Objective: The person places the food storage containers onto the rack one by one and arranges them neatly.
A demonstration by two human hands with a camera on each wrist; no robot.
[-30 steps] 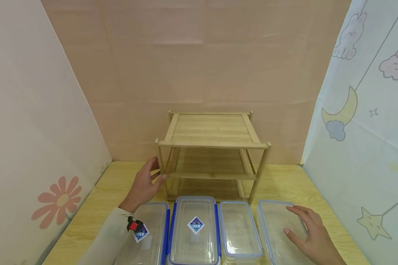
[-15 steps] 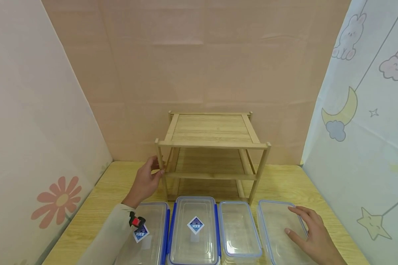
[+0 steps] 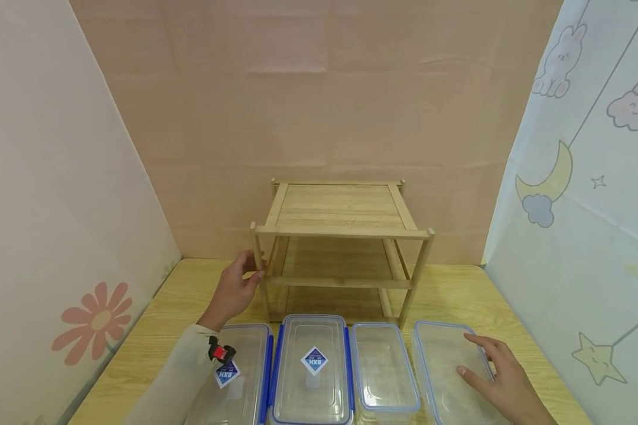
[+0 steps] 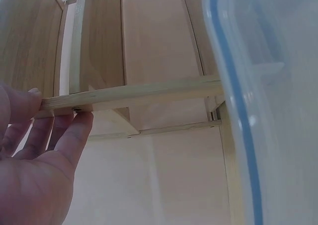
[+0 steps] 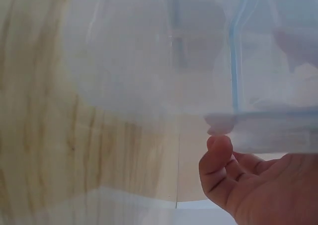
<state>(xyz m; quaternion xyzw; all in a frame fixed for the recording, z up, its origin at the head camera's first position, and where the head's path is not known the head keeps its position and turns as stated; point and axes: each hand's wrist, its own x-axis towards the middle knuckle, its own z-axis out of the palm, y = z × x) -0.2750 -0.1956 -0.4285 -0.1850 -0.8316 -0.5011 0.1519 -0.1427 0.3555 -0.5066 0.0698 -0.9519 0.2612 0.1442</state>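
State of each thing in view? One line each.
Rack: upright on the table, gripped at its front left post.
Leftmost box: lid on, part hidden by the sleeve.
Second box: lid on, both blue side clips look down.
Third box: looks lidded.
Rightmost box: looks lidded.
Left hand: pinching the rack post.
Right hand: relaxed at the rightmost box's edge.

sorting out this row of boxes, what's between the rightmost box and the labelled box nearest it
One narrower clear box lies between the rightmost box and that labelled box; the head view shows it.
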